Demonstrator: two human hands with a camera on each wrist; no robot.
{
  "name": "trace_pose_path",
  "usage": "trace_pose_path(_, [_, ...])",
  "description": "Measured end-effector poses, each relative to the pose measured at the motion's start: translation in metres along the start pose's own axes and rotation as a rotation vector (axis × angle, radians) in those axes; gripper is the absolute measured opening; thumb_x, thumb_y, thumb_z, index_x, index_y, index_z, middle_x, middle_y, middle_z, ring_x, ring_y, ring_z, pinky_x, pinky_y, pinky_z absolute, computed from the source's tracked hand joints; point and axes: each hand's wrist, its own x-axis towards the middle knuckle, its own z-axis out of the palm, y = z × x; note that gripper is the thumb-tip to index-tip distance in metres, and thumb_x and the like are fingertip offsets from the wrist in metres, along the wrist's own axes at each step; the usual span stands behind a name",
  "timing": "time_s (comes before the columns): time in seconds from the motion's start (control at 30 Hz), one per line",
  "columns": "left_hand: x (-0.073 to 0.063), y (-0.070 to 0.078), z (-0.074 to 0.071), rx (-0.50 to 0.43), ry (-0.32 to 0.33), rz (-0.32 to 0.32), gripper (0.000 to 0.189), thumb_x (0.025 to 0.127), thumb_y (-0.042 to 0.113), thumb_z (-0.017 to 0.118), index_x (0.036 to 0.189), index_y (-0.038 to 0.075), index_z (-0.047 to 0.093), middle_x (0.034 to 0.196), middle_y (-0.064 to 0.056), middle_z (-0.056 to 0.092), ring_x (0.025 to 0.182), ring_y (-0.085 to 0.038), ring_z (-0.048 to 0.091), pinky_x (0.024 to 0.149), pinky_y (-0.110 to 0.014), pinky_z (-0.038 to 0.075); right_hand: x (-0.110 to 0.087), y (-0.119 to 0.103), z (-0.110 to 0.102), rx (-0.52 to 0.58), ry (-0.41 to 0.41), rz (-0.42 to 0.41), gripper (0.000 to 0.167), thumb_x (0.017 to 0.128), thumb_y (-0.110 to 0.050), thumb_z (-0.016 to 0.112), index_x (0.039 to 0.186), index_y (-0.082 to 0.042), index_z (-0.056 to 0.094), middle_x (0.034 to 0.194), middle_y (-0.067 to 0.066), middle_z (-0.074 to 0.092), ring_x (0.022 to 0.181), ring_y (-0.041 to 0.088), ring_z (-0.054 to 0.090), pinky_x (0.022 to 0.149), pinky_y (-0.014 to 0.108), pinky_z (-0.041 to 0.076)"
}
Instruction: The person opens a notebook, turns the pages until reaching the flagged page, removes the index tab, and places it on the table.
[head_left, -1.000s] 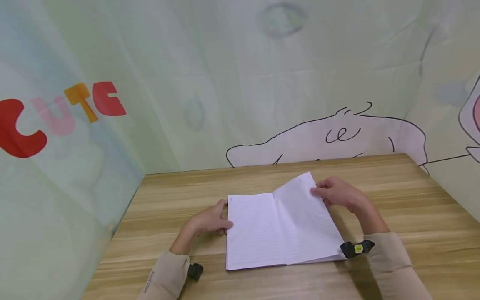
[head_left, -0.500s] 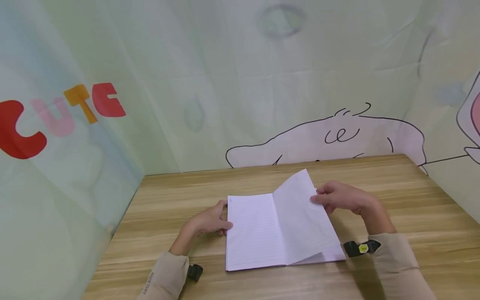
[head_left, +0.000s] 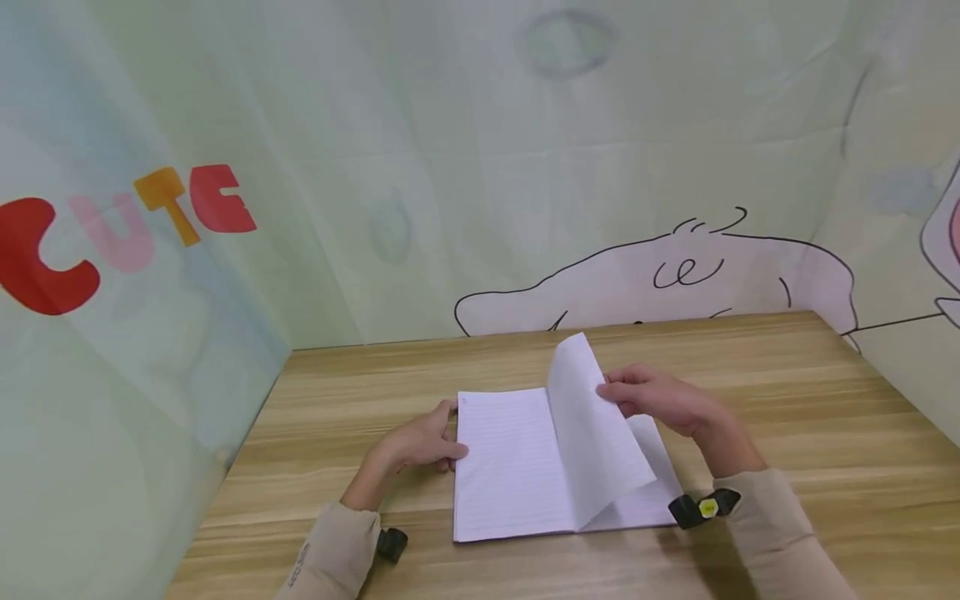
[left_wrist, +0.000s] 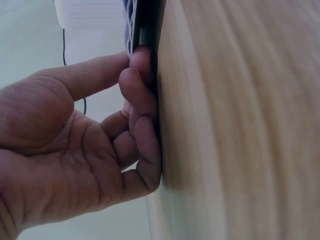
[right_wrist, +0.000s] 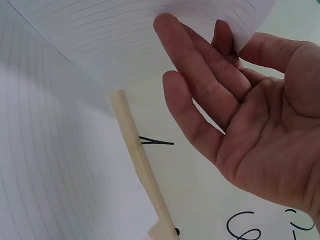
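Observation:
An open notebook with lined white pages lies on the wooden table. My left hand holds its left edge, thumb on the page; in the left wrist view the left hand's fingers are curled at the notebook's edge, low against the tabletop. Between thumb and fingers, my right hand pinches the outer edge of a raised page, which curves up from the spine. Beneath that page part of the right-hand side of the notebook shows. The right wrist view has the lifted page over the fingertips.
The wooden table meets a pale printed curtain at the back and left. Black wrist devices sit at the left cuff and right cuff.
My right hand has moved leftward, lifting the page further from the right side and bending it toward the spine. The left hand has stayed at the notebook's left edge.

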Motion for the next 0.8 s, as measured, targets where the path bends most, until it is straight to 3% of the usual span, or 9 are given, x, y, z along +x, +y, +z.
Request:
trace_pose_path(0.2, [0.000, 0.000, 0.001, -0.004, 0.000, -0.003, 0.076, 0.093, 0.001, 0.067, 0.151, -0.009, 0.020, 0.067, -0.007, 0.060, 0.058, -0.014, 0.053, 0.057, -0.026, 0.039, 0.008, 0.003, 0.013, 0.047, -0.075, -0.066, 0.036, 0.102, -0.015, 0.054, 0.120, 0.015, 0.058, 0.099, 0.008, 0.072, 0.090, 0.021, 0.070, 0.089, 0.034, 0.050])
trace_pose_path(0.37, [0.000, 0.000, 0.002, 0.008, 0.007, -0.010, 0.076, 0.093, 0.002, 0.067, 0.151, -0.008, 0.020, 0.068, -0.007, 0.061, 0.058, -0.014, 0.053, 0.057, -0.026, 0.039, 0.017, 0.006, 0.027, 0.025, -0.062, -0.069, 0.030, 0.101, -0.014, 0.054, 0.113, 0.012, 0.061, 0.094, 0.008, 0.072, 0.084, 0.022, 0.070, 0.088, 0.037, 0.049])
trace_pose_path(0.47, [0.001, 0.000, 0.002, 0.013, 0.011, -0.016, 0.076, 0.093, 0.003, 0.068, 0.152, -0.008, 0.021, 0.068, -0.008, 0.061, 0.059, -0.015, 0.054, 0.058, -0.027, 0.039, 0.023, 0.007, 0.038, -0.011, 0.001, -0.046, 0.026, 0.102, -0.016, 0.054, 0.109, 0.008, 0.064, 0.090, 0.005, 0.071, 0.080, 0.020, 0.069, 0.086, 0.037, 0.048])
trace_pose_path(0.67, [0.002, -0.001, 0.001, 0.016, 0.014, -0.030, 0.076, 0.093, 0.004, 0.068, 0.152, -0.006, 0.021, 0.069, -0.008, 0.062, 0.059, -0.015, 0.054, 0.059, -0.027, 0.039, 0.036, 0.007, 0.068, -0.139, 0.224, -0.058, 0.024, 0.100, -0.020, 0.060, 0.089, -0.002, 0.070, 0.070, -0.002, 0.055, 0.066, 0.013, 0.051, 0.062, 0.028, 0.044])
trace_pose_path(0.8, [0.002, -0.001, 0.000, 0.010, 0.005, -0.025, 0.076, 0.093, 0.003, 0.068, 0.152, -0.007, 0.021, 0.069, -0.008, 0.062, 0.060, -0.015, 0.055, 0.059, -0.027, 0.040, 0.041, 0.006, 0.087, -0.224, 0.340, -0.081, 0.022, 0.098, -0.023, 0.063, 0.082, -0.009, 0.070, 0.065, -0.005, 0.053, 0.063, 0.012, 0.047, 0.059, 0.027, 0.039])
